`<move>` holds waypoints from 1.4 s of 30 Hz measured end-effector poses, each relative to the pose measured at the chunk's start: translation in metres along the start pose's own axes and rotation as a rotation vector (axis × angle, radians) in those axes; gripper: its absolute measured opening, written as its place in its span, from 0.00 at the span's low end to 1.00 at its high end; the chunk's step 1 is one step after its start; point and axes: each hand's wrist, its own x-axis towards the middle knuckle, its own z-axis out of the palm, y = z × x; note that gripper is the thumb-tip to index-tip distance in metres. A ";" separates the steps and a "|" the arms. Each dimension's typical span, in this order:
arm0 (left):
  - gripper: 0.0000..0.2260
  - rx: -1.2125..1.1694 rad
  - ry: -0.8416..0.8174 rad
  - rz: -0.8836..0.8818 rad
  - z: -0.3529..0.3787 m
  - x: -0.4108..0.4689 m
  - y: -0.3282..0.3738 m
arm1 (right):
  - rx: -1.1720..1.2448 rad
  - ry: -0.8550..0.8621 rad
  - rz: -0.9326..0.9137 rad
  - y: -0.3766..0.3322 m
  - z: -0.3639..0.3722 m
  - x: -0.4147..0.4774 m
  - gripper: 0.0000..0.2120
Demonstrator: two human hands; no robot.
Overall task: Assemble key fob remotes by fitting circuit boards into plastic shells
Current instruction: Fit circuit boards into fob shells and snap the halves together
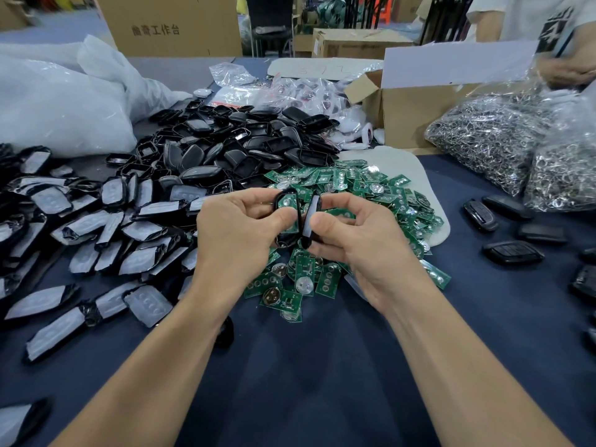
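Note:
My left hand [237,235] grips a black shell half [288,204] with a green circuit board showing inside its rim. My right hand [358,237] grips a second black shell half [310,217] with a pale inner pad, held edge-on right beside the first. Both halves hover above a heap of green circuit boards [348,195] with round coin cells. A pile of empty black shells [232,146] lies behind the hands. Shell halves with whitish button pads [106,233] spread across the left of the table.
Finished black fobs [512,251] lie at the right on the dark blue cloth [306,375]. Bags of metal key rings [503,140] and an open cardboard box [412,114] stand at the back right, white plastic bags [58,104] at the back left. Another person's hand [567,71] works at the top right.

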 end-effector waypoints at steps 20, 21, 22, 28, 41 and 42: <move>0.16 0.047 -0.050 0.124 0.009 -0.010 0.004 | -0.303 0.198 -0.177 0.016 0.009 -0.001 0.11; 0.12 0.007 -0.085 0.101 0.010 -0.009 0.004 | -0.307 0.212 -0.178 0.016 0.008 -0.001 0.10; 0.10 -0.033 -0.121 0.071 0.010 -0.010 0.005 | -0.310 0.230 -0.176 0.016 0.008 0.000 0.11; 0.14 -0.179 -0.246 -0.031 0.013 -0.013 0.006 | -0.319 0.327 -0.156 0.017 0.006 0.005 0.13; 0.25 -0.192 -0.285 -0.032 0.017 -0.019 0.008 | -0.676 0.457 -0.362 0.007 0.011 -0.008 0.09; 0.22 -0.210 -0.282 -0.054 0.016 -0.019 0.010 | -0.723 0.467 -0.376 0.006 0.012 -0.010 0.09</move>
